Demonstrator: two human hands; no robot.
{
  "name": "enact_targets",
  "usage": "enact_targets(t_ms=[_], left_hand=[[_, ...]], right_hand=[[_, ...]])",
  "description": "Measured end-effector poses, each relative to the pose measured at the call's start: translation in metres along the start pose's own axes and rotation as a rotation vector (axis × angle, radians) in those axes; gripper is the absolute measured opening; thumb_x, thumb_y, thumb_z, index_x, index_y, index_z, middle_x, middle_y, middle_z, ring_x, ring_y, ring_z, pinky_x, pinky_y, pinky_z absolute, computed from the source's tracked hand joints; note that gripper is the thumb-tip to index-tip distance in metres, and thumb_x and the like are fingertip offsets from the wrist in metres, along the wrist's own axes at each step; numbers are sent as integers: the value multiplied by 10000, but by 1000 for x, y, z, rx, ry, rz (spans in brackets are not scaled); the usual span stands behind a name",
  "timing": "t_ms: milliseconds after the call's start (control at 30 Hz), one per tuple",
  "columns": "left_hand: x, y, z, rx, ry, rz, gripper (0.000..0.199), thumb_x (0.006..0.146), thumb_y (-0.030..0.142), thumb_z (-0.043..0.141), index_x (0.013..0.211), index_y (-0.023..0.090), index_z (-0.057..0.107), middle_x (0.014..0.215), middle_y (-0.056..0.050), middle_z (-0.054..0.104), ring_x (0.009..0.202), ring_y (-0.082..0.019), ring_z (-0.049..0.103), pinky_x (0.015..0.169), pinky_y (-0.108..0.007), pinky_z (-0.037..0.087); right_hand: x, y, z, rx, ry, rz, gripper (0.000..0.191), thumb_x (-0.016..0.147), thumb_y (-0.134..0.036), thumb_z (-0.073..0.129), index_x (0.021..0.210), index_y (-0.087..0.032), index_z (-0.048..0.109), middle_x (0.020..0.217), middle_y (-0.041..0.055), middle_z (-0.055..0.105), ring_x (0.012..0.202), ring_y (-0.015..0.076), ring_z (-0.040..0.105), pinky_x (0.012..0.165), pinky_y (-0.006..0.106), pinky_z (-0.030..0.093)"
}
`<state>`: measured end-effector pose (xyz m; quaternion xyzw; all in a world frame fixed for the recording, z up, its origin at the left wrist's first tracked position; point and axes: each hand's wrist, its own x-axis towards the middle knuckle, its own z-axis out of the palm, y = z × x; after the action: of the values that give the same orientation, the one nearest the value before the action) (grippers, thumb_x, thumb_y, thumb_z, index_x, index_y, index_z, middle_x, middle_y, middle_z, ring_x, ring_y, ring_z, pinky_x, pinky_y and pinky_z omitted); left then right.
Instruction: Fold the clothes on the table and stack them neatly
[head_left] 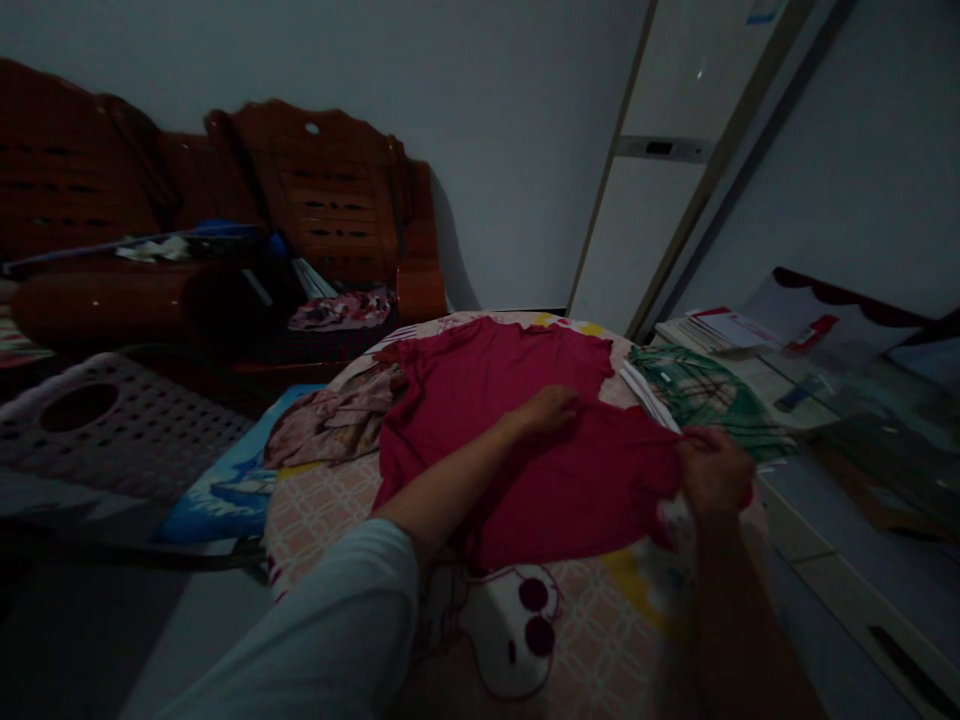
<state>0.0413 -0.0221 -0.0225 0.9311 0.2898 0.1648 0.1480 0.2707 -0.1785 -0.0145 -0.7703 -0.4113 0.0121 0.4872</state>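
Observation:
A dark pink short-sleeved shirt [480, 400] lies spread over a round surface with a patterned cloth [322, 530]. Reaching across it, my left hand [551, 410] rests on the fabric near the inner corner of a sleeve, its fingers curled closed on the cloth. My right hand [716, 470] pinches the shirt's right end and pulls the fabric taut. Just beyond that hand are a folded white item [649, 393] and a green plaid cloth [709, 395]. A crumpled brownish-pink garment [337, 415] sits against the shirt's left side.
Behind on the left stands a carved wooden sofa [315, 190] with clothes on it. A woven plastic basket [142, 430] and a blue cushion-like item [232, 485] are at left. On the right, a glass-topped table [862, 440] bears papers [727, 330]. A tall white cabinet-like unit [637, 220] stands behind.

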Motion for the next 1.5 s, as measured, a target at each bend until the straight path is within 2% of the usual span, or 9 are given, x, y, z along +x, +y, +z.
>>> enact_targets(t_ms=[67, 167, 367, 500, 633, 833, 1067, 1233, 1500], left_hand=[[-27, -25, -25, 27, 67, -135, 367, 869, 214, 569, 1221, 139, 639, 1274, -127, 656, 1177, -223, 610, 1025, -310, 452], [-73, -65, -62, 121, 183, -378, 395, 864, 234, 567, 1243, 140, 627, 1293, -136, 642, 1208, -237, 593, 1052, -320, 434], [-149, -119, -103, 332, 275, -815, 303, 826, 238, 570, 1081, 120, 683, 1115, -174, 699, 1091, -298, 636, 949, -333, 477], [-171, -128, -110, 289, 283, -886, 295, 795, 237, 597, 1051, 121, 689, 1077, -165, 710, 1054, -299, 641, 930, -337, 477], [-175, -133, -109, 176, 264, -886, 378, 802, 261, 623, 1158, 148, 683, 1155, -154, 701, 1118, -306, 628, 992, -354, 443], [-175, -151, -106, -5, 291, -810, 404, 790, 235, 621, 1185, 240, 701, 1165, -65, 723, 1144, -261, 626, 1011, -321, 437], [-180, -167, -99, -401, 466, -793, 296, 776, 203, 585, 1021, 185, 751, 984, -53, 746, 895, -211, 673, 814, -287, 521], [-182, -161, -100, -664, 491, -820, 191, 764, 213, 609, 899, 163, 734, 915, -46, 730, 798, -169, 658, 739, -265, 533], [-182, -147, -107, -796, 524, -895, 143, 789, 196, 605, 881, 157, 708, 938, -60, 730, 758, -136, 655, 692, -235, 538]], right_hand=[[4, -2, -12, -45, 218, -16, 339, 698, -260, 561, 963, -116, 715, 768, 92, 681, 674, 219, 613, 645, 317, 486], [-10, -20, -11, -206, 183, -242, 313, 803, -252, 528, 1040, -123, 686, 1003, 166, 692, 912, 267, 629, 826, 359, 482], [-54, -72, 39, -305, -543, -584, 216, 894, -222, 506, 1000, -184, 691, 1000, 127, 707, 935, 235, 633, 833, 317, 444], [-81, -94, 54, -223, -1017, -643, 147, 887, -272, 597, 835, -192, 709, 804, 68, 729, 737, 184, 648, 674, 272, 409], [-123, -107, 53, -50, -1283, -672, 168, 842, -350, 698, 795, -189, 711, 764, 31, 720, 679, 148, 634, 618, 242, 386], [-163, -115, 60, -81, -1204, -827, 446, 815, -398, 747, 1189, -181, 637, 887, 55, 720, 761, 187, 642, 658, 271, 401], [-184, -134, 85, -158, -963, -1134, 275, 867, -314, 688, 1091, -180, 599, 1074, 97, 626, 976, 237, 566, 742, 331, 443], [-198, -144, 95, -266, -911, -1142, 131, 951, -175, 508, 884, -180, 621, 904, 79, 617, 856, 215, 539, 692, 325, 417], [-217, -159, 89, -99, -948, -1374, 172, 932, -245, 559, 1071, -149, 597, 1026, 113, 602, 945, 246, 505, 841, 380, 434]])
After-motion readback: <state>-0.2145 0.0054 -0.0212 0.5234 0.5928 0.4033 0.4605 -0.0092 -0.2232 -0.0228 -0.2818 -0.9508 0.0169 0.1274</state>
